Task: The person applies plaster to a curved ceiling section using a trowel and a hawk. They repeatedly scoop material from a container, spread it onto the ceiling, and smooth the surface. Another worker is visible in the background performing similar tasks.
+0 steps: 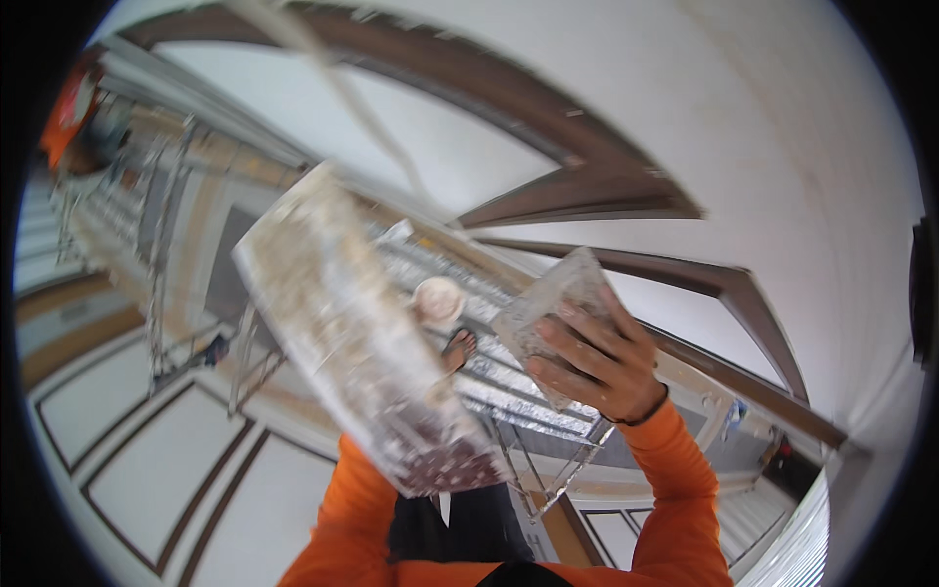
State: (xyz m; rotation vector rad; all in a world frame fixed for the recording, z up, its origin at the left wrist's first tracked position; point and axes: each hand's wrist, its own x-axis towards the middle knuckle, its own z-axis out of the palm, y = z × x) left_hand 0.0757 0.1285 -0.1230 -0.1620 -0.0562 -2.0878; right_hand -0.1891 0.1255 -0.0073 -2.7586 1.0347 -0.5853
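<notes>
A long flat board (pixel 333 293), smeared with white and beige plaster and dark reddish at its near end, is raised in front of me, tilted. My left forearm (pixel 354 499) in an orange sleeve runs up behind it; the board hides my left hand, which holds it from behind. My right hand (pixel 616 367) grips a grey, plaster-stained rectangular filling blade (pixel 548 308), fingers spread across its face. The blade is apart from the board, to its right. Between them, lower down, a round tub (pixel 438 301) with pale contents stands on a slatted platform.
I stand on the scaffold platform (pixel 523 406); my sandalled foot (pixel 462 346) shows beside the tub. Metal scaffold frames (pixel 156 264) rise at left, where a person in orange (pixel 68 112) is. White wall panels with brown mouldings (pixel 626 166) lie ahead. A pale hanging cable (pixel 362 108) crosses the top.
</notes>
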